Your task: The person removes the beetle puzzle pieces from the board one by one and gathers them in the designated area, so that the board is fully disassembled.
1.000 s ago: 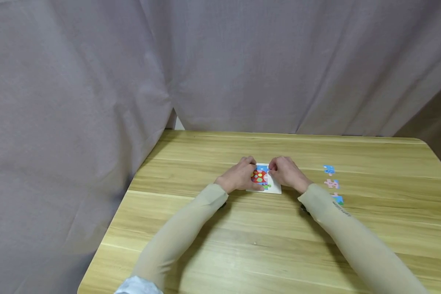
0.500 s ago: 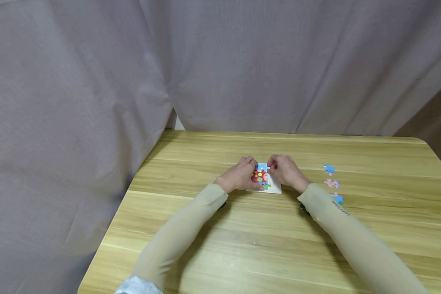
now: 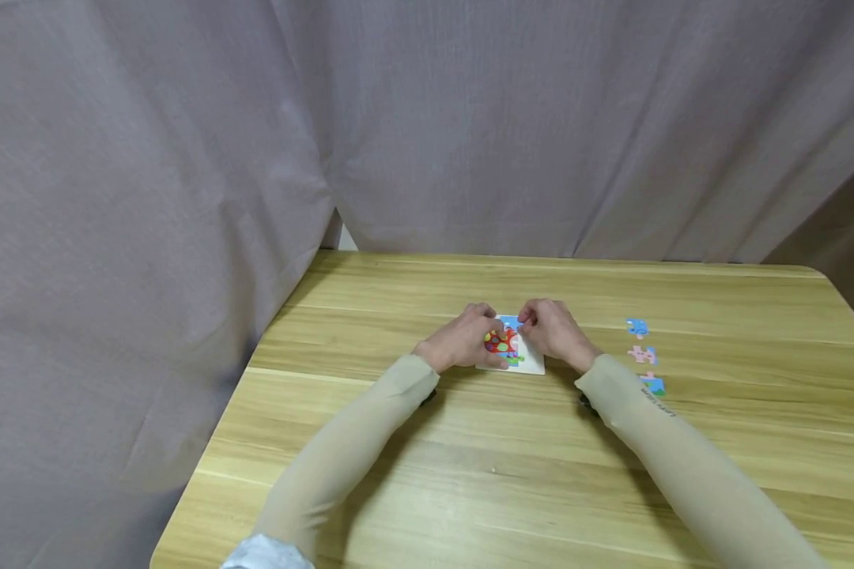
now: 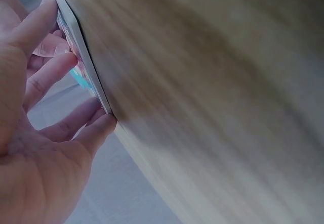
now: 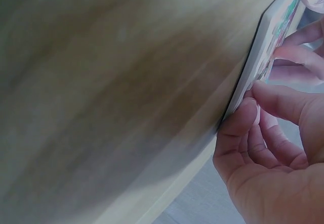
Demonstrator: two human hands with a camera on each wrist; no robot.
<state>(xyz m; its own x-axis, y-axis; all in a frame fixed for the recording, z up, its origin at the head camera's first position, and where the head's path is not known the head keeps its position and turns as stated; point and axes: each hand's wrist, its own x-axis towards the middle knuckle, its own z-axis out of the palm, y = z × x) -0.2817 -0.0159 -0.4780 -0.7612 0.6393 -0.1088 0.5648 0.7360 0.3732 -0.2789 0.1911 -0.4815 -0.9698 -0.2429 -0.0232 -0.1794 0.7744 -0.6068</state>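
A small white puzzle board (image 3: 532,362) lies flat on the table, its left part filled with blue and red-spotted puzzle pieces (image 3: 502,344). My left hand (image 3: 462,338) spans the board's left side, thumb at the near edge and other fingers at the far edge, one fingertip touching the pieces. In the left wrist view the left hand (image 4: 45,148) grips the board's rim (image 4: 91,67). My right hand (image 3: 557,335) has thumb and index finger together at the board's far edge. In the right wrist view the right hand (image 5: 273,153) pinches something mostly hidden, probably a piece.
To the right on the wooden table (image 3: 470,474) lie three loose pieces in a column: a blue one (image 3: 637,325), a pink one (image 3: 641,355) and a blue-green one (image 3: 652,385). A grey curtain (image 3: 470,142) hangs behind the table's far edge.
A finger of my left hand has moved inward onto the filled pieces. My right hand has shifted very slightly away from me along the board's far edge.
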